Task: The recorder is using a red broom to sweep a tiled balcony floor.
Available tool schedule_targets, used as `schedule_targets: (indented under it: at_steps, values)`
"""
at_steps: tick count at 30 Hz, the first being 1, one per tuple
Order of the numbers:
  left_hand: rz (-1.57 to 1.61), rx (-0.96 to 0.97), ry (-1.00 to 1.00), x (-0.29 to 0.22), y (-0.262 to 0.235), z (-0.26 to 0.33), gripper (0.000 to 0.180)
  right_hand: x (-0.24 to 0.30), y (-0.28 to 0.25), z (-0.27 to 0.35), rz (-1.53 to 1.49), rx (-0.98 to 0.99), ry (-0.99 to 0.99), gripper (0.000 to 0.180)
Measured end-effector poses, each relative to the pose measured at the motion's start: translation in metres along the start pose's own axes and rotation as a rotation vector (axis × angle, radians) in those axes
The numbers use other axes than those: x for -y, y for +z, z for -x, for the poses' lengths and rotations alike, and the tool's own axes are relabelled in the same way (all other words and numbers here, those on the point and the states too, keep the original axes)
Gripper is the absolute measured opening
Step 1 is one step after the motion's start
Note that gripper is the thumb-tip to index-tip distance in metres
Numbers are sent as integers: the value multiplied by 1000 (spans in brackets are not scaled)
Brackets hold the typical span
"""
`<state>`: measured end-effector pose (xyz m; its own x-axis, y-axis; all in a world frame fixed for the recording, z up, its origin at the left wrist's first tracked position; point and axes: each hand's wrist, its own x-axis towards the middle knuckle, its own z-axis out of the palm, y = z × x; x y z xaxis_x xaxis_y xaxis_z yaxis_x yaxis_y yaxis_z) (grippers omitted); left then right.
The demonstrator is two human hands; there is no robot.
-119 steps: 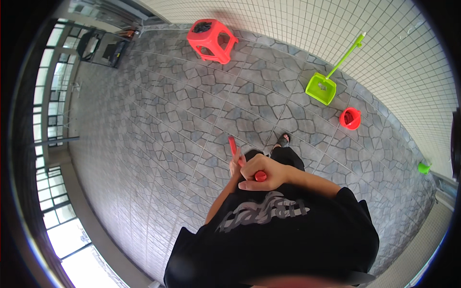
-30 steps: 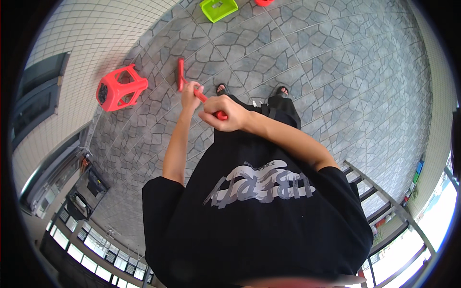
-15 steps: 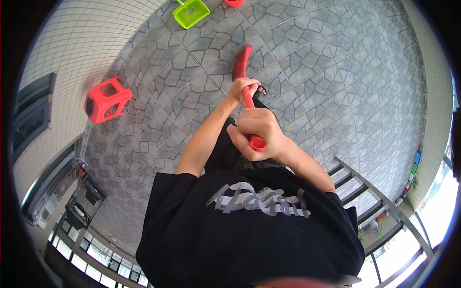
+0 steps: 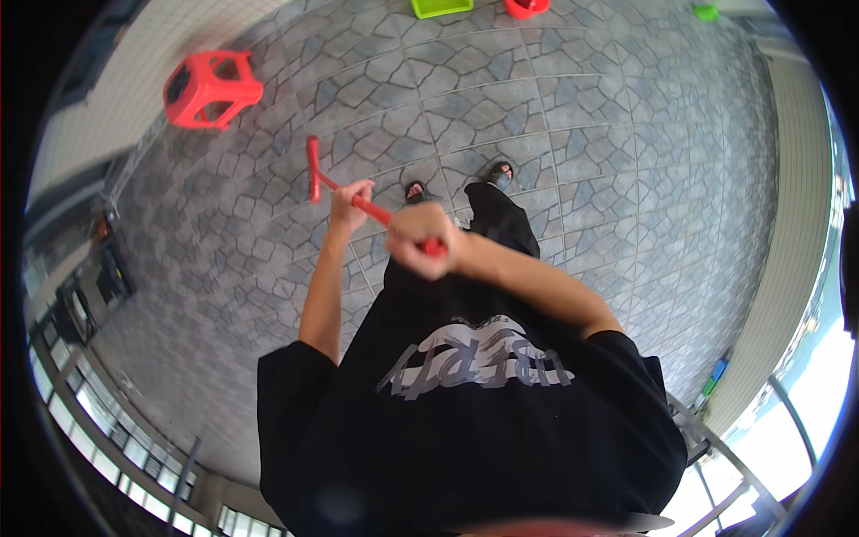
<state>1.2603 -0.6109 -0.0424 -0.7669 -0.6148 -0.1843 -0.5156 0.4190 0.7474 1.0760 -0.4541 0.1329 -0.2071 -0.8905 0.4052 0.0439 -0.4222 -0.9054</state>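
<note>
Both my hands grip a red broom [image 4: 313, 172] by its handle. My left hand [image 4: 350, 208] is wrapped round the lower part of the handle, not far from the head. Closer to my body, my right hand [image 4: 420, 238] closes over the top end, and the red tip shows out of the fist. The broom slants away to the left. Its narrow head is at the stone-patterned floor on the left of my feet; whether the bristles touch the floor, I cannot tell.
A red plastic stool [image 4: 213, 89] stands by the tiled wall at the far left. A green dustpan [image 4: 442, 7] and a red basin [image 4: 527, 8] are at the far edge, with a green object [image 4: 706, 12] to their right. A metal railing [image 4: 716, 438] runs at the near right.
The broom head has swung from straight ahead of me to the left, both hands moving left with it. My view has turned, so stool and dustpan appear shifted. Both my feet now show.
</note>
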Motion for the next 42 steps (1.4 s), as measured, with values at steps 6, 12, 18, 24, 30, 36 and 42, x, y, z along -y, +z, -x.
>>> schedule_targets:
  at_steps: [6,12,18,24,30,36,42]
  values:
    - [37,47,10,90,23,19,15,-39,50,-4,62,126,125,28]
    - [360,-27,237,-13,85,-30,14,60,21,-22,310,22,225,30]
    - [480,138,387,-137,134,-69,15,100,-22,-7,465,-13,239,22]
    - [309,6,449,-192,136,-32,16,183,-75,35,264,-32,8,32]
    - [12,17,161,-153,130,30,14,125,-101,111,-20,-67,-75,36]
    - [-126,-15,-66,-52,189,103,15,20,-105,205,-160,120,96,38]
    - [-94,56,173,-114,277,116,14,108,-129,198,2,129,190,29]
